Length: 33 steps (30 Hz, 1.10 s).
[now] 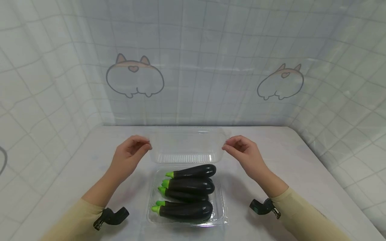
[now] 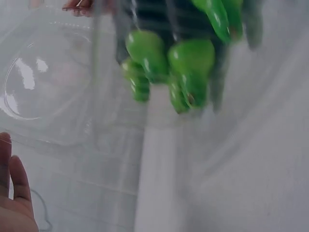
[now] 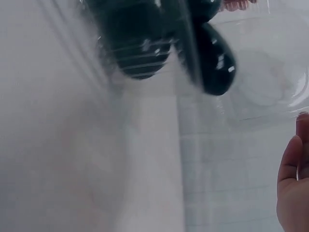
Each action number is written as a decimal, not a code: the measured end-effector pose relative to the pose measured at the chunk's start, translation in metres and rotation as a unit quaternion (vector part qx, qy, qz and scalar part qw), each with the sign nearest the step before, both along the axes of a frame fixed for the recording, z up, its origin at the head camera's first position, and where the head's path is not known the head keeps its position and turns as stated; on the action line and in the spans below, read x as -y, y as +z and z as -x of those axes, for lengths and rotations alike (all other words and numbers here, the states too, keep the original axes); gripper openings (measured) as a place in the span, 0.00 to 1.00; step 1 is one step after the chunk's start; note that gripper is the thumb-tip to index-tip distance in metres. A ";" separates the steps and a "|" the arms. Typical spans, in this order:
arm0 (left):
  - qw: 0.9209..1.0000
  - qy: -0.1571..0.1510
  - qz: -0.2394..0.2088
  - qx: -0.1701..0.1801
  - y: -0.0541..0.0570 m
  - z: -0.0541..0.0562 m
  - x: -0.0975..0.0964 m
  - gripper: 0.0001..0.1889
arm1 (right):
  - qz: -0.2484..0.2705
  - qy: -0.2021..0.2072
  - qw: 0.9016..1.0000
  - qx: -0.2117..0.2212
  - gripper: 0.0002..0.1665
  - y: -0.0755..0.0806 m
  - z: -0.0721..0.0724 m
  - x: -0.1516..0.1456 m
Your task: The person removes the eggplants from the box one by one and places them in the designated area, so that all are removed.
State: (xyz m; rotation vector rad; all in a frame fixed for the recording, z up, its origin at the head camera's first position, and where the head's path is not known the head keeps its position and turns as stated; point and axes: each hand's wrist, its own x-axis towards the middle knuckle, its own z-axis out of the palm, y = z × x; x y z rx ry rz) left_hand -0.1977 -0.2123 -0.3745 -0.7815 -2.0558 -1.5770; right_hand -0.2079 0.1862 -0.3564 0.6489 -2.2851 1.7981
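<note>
Several dark eggplants with bright green stems (image 1: pixel 186 211) lie side by side in the base of a clear plastic clamshell box (image 1: pixel 222 204). Its see-through lid (image 1: pixel 185 158) is raised behind the base, swung away from it. At the lid's left edge, my left hand (image 1: pixel 130 154) pinches the rim between thumb and fingers. My right hand (image 1: pixel 245 155) pinches the opposite edge in the same way. The left wrist view shows the green stems (image 2: pixel 190 67) through the plastic wall. Rounded dark eggplant ends (image 3: pixel 215 63) appear in the right wrist view.
The box stands on a white table (image 1: pixel 265 144). Behind it hangs a pale checked curtain (image 1: pixel 208 83) with cartoon drawings, and similar sheeting flanks both sides. Each wrist carries a small black camera mount (image 1: pixel 111 217).
</note>
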 end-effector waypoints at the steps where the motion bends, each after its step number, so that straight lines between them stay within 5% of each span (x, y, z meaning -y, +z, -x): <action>1: 1.000 0.011 0.005 0.014 -0.002 0.004 0.000 0.13 | 0.006 0.000 1.000 0.008 0.16 -0.003 0.004 0.001; 7: 0.995 0.051 0.019 0.082 -0.020 0.026 0.001 0.28 | 0.001 -0.011 1.000 0.025 0.28 -0.019 0.028 0.009; 14: 0.981 0.098 0.130 0.105 -0.030 0.037 0.002 0.24 | -0.064 -0.032 0.996 0.059 0.26 -0.034 0.045 0.015; 21: 0.968 0.082 0.168 0.168 -0.037 0.051 0.001 0.24 | -0.084 -0.047 0.987 0.132 0.22 -0.039 0.049 0.016; 26: 0.950 0.070 0.183 0.242 -0.041 0.054 -0.001 0.25 | -0.094 -0.043 0.978 0.182 0.22 -0.050 0.049 0.017; 33: 0.937 0.068 0.185 0.287 -0.047 0.053 0.000 0.25 | -0.085 -0.030 0.976 0.197 0.23 -0.056 0.049 0.018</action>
